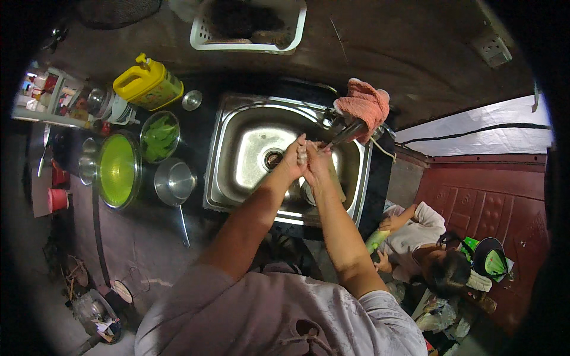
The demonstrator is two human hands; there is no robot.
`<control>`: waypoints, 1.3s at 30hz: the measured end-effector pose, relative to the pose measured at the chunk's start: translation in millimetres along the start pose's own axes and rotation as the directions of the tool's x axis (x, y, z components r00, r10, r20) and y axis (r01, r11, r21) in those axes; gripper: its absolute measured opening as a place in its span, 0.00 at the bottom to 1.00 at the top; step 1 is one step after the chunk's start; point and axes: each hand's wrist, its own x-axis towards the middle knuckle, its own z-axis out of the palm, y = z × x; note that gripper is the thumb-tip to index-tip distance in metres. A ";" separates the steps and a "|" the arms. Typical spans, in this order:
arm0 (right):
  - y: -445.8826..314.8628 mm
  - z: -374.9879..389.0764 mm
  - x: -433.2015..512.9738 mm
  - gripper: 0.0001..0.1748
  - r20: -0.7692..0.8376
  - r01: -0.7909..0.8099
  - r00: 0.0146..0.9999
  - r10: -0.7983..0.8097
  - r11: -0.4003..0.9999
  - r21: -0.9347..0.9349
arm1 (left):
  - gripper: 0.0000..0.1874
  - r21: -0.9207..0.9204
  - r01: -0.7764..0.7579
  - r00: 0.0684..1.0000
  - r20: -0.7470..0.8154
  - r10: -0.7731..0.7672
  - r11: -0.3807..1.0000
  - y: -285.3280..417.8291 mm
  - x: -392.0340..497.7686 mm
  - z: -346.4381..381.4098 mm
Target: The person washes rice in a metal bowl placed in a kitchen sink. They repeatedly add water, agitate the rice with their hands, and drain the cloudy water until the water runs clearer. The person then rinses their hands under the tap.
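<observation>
My left hand [294,158] and my right hand [317,162] are pressed together over the stainless steel sink [231,151], under the end of the faucet [349,131]. Their fingers overlap, and I see no object between them; the palms are hidden from view. A pinkish-orange cloth [365,104] is draped over the faucet. The sink drain [272,159] shows just left of my hands. Partly behind my right wrist, something greenish and a rounded item lie in the basin; I cannot tell what they are.
Left of the sink are a saucepan [174,182], a green colander [116,171], a bowl of leafy greens [160,138] and a yellow jug [149,84]. A white plastic basket [247,46] is at the top. At lower right, another person [414,236] holds a long green vegetable [376,240].
</observation>
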 end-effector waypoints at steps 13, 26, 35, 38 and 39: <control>35.1 -14.7 -47.1 0.12 0.289 0.310 0.875 -0.388 -0.011 -0.951 | 0.12 0.484 0.012 0.961 -0.247 0.124 0.875 -14.7 31.2 -28.5; 22.4 -0.8 -28.6 0.08 -0.199 0.223 0.930 -0.308 0.907 -0.358 | 0.14 0.381 -0.070 0.900 -0.374 0.224 0.922 -55.8 47.8 -56.8; 7.2 19.6 -32.9 0.22 -0.244 -0.081 0.969 0.048 0.988 -0.129 | 0.27 0.610 0.023 0.853 -0.425 0.303 0.792 -49.5 42.5 -49.3; 3.2 12.8 -25.9 0.21 -0.331 -0.110 0.942 0.056 0.983 -0.146 | 0.30 0.537 0.036 0.877 -0.422 0.231 0.843 -54.3 19.7 -31.8; 3.7 11.7 -23.9 0.21 -0.338 0.025 0.939 -0.066 0.992 -0.123 | 0.30 0.503 0.059 0.881 -0.432 0.191 0.863 -49.7 15.4 -27.6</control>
